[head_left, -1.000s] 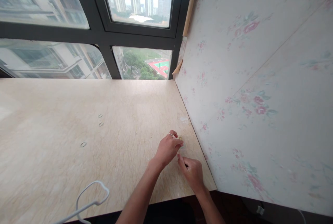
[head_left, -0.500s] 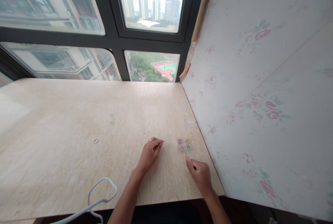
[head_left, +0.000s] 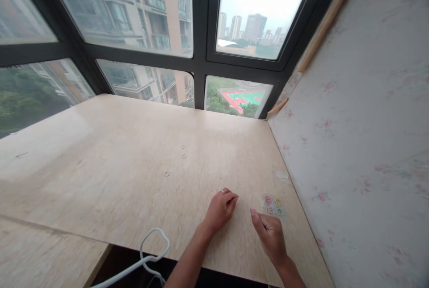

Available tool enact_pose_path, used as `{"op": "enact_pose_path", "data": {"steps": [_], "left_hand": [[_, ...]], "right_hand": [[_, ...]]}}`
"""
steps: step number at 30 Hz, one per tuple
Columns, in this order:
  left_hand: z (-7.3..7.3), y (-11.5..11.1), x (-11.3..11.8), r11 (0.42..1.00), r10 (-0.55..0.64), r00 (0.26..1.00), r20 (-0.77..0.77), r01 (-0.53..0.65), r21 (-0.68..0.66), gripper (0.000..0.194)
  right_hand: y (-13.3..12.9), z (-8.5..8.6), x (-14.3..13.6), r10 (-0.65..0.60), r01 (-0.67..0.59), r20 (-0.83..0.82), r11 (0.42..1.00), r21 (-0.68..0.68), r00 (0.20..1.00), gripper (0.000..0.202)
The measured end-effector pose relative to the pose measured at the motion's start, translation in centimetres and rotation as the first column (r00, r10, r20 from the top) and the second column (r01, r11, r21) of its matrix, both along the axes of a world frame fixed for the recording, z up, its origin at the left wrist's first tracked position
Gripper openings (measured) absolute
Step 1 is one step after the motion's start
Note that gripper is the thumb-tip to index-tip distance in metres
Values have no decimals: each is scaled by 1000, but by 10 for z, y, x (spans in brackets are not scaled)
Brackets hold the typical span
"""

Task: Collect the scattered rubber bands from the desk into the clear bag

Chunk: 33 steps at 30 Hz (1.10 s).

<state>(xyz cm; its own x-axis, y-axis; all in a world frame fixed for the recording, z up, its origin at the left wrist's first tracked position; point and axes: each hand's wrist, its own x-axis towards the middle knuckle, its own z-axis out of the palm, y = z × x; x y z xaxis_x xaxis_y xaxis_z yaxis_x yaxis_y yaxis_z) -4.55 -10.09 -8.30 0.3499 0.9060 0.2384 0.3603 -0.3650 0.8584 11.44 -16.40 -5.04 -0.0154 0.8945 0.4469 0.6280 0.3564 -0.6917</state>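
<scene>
1. A broad, pale beige, marble-patterned counter (head_left: 127, 154) runs up to tall windows with a dark grey frame (head_left: 200, 33); a similar beige panel (head_left: 50, 252) lies at its lower left.
2. Through the panes stand a pinkish-beige apartment block (head_left: 170, 6) and, lower down, a red-and-green sports court (head_left: 246, 98).
3. Along the right side rises a whitish wall (head_left: 355, 145) papered with faint pink flowers.
4. A looped white cable (head_left: 122, 273) hangs over the near edge.
5. Three thin, round loops lie apart from the hands: a far one (head_left: 183, 144), a middle one (head_left: 184, 158) just beside it and a nearer one (head_left: 165, 174) to their left.
6. A small, clear, four-compartment plastic box (head_left: 274, 205) sits near the wall, with pink, yellow, whitish-pink and green loops inside.
7. The left hand (head_left: 219, 210), wearing a silver-coloured ring (head_left: 222, 191), is left of the box, thumb and forefinger tips together; whether they pinch anything is too small to tell.
8. The right hand (head_left: 272, 236) is just in front of the box, fingers curled in and thumb extended along them; whether it holds anything cannot be told.
</scene>
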Motion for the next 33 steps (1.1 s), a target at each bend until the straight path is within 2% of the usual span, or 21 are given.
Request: {"op": "enact_pose_path", "data": {"steps": [4, 6, 8, 12, 15, 19, 23, 28, 33], "left_hand": [[-4, -3, 1, 999, 3, 999, -34, -1, 47, 21], [-6, -4, 2, 997, -1, 999, -46, 4, 73, 21], [-7, -5, 2, 996, -13, 999, -52, 18, 90, 23], [-4, -7, 1, 994, -33, 997, -71, 40, 106, 22], [-3, -7, 1, 993, -35, 997, -66, 42, 107, 22], [-4, -6, 0, 997, -34, 998, -50, 37, 63, 19], [-4, -4, 0, 999, -5, 999, -38, 6, 32, 17], [-5, -1, 1, 1000, 24, 998, -50, -23, 9, 15], [-6, 4, 3, 996, 85, 996, -40, -86, -14, 15]], "right_hand": [[54, 17, -39, 63, -64, 12, 997, 45, 998, 48], [88, 22, -59, 95, -91, 71, 994, -60, 993, 51], [122, 24, -80, 216, -159, 183, 945, -284, 959, 51], [180, 19, -122, 360, -232, 289, 888, -397, 887, 33], [209, 10, -152, 417, -230, 380, 864, -448, 826, 20], [233, 3, -185, 429, -176, 478, 856, -486, 767, 28], [247, 3, -205, 447, -151, 523, 845, -513, 725, 22], [251, 5, -209, 509, -169, 492, 796, -581, 706, 15], [246, 5, -198, 556, -222, 339, 710, -668, 759, 13]]}}
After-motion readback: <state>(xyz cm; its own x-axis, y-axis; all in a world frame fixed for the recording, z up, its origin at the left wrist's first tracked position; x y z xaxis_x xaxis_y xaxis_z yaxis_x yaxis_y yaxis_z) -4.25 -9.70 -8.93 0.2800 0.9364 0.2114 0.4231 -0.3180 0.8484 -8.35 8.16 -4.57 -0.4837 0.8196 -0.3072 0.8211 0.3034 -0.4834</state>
